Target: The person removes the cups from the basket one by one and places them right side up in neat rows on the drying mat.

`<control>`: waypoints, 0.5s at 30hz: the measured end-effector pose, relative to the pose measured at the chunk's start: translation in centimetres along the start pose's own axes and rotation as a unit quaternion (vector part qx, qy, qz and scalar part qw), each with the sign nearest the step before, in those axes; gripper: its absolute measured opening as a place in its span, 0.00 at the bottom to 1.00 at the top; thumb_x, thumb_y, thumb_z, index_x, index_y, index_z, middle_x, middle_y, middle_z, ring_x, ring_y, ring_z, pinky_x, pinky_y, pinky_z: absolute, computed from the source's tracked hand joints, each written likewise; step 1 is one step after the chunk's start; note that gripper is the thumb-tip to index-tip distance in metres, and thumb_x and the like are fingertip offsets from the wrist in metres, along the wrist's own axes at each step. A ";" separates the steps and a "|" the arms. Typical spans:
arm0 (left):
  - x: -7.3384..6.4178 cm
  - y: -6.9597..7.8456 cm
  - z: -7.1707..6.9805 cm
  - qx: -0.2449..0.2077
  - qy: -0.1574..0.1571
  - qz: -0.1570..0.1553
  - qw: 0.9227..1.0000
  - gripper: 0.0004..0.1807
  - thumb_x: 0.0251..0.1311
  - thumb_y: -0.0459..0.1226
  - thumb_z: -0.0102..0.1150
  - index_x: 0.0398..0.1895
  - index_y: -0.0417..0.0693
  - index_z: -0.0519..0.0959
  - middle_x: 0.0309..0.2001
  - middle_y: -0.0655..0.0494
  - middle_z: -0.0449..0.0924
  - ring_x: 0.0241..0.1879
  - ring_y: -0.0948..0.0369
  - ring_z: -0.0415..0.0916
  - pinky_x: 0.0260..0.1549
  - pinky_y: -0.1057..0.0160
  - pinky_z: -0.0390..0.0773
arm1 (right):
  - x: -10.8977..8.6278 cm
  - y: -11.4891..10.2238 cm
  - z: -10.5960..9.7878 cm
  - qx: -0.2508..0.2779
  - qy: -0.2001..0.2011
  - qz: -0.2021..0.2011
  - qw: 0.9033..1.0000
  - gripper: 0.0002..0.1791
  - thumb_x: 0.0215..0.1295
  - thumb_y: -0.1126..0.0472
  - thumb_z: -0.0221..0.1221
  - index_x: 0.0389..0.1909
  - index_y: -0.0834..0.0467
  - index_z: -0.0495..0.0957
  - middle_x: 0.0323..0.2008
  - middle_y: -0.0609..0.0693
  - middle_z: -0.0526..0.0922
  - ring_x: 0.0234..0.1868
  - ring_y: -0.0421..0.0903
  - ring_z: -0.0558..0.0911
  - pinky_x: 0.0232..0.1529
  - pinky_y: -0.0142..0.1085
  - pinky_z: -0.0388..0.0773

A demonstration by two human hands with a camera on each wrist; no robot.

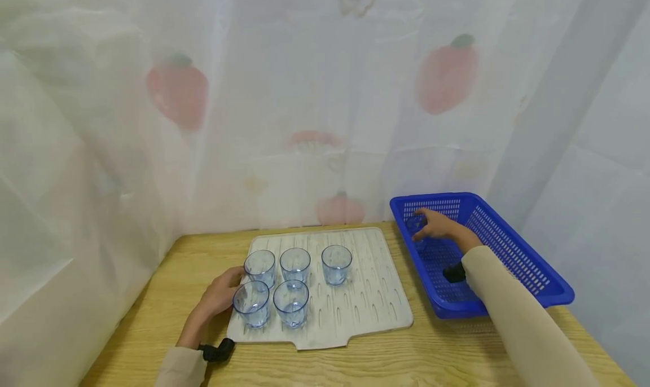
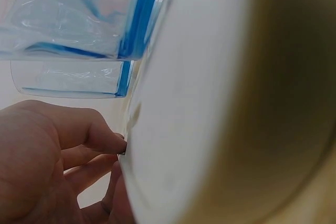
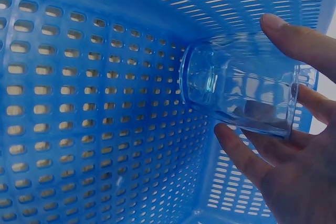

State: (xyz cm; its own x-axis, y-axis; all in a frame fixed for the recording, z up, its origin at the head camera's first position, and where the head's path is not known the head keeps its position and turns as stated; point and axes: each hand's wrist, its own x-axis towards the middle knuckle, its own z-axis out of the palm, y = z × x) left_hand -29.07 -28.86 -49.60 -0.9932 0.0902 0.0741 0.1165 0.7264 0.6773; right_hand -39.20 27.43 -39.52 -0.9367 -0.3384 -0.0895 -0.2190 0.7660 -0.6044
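Observation:
My left hand (image 1: 222,292) is at the left edge of a pale ridged drying mat (image 1: 363,297). In the left wrist view its fingers (image 2: 97,132) pinch the mat's rim. Close by, several clear blue-tinted glasses stand on the mat, among them a front-left glass (image 1: 251,305) and a back-left glass (image 1: 260,267). My right hand (image 1: 439,226) reaches into a blue plastic basket (image 1: 508,234). Its thumb and fingers are spread around another glass (image 3: 247,85), whose thick base faces the basket's perforated floor. Whether the fingertips touch that glass is hard to tell.
Another glass (image 1: 337,265) stands apart, near the mat's middle. Mat and basket sit side by side on a wooden table (image 1: 355,370), basket on the right. A whitish curtain (image 1: 304,93) with strawberry prints hangs behind the table and along its sides.

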 end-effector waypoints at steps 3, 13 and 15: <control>0.0 0.1 0.0 0.001 -0.001 0.003 1.000 0.27 0.63 0.36 0.55 0.65 0.40 0.68 0.67 0.38 0.67 0.69 0.38 0.58 0.67 0.36 0.57 | 0.0 0.2 0.1 0.001 0.001 0.004 1.000 0.49 0.50 0.58 0.69 0.69 0.70 0.55 0.63 0.74 0.65 0.63 0.72 0.66 0.58 0.61 0.71; 0.1 0.2 0.1 0.003 -0.009 -0.004 1.000 0.28 0.63 0.36 0.55 0.66 0.40 0.67 0.68 0.38 0.65 0.70 0.37 0.56 0.66 0.34 0.56 | -0.3 0.6 0.3 -0.013 0.005 0.008 1.000 0.46 0.52 0.61 0.66 0.69 0.68 0.55 0.63 0.74 0.65 0.63 0.72 0.66 0.59 0.61 0.70; 0.0 0.1 0.2 0.004 -0.010 -0.007 1.000 0.28 0.63 0.37 0.54 0.66 0.40 0.66 0.68 0.38 0.65 0.70 0.37 0.55 0.66 0.34 0.55 | -0.5 0.8 0.3 -0.018 0.006 0.008 1.000 0.45 0.53 0.61 0.66 0.70 0.68 0.55 0.63 0.74 0.65 0.63 0.72 0.66 0.59 0.61 0.70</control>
State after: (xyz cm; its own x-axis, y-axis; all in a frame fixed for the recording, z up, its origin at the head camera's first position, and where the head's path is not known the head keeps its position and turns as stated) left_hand -29.09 -28.66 -49.67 -0.9944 0.0936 0.0491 0.1022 0.7332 0.6723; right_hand -38.86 28.03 -40.23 -0.9432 -0.3199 -0.0897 -0.2135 0.7906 -0.5740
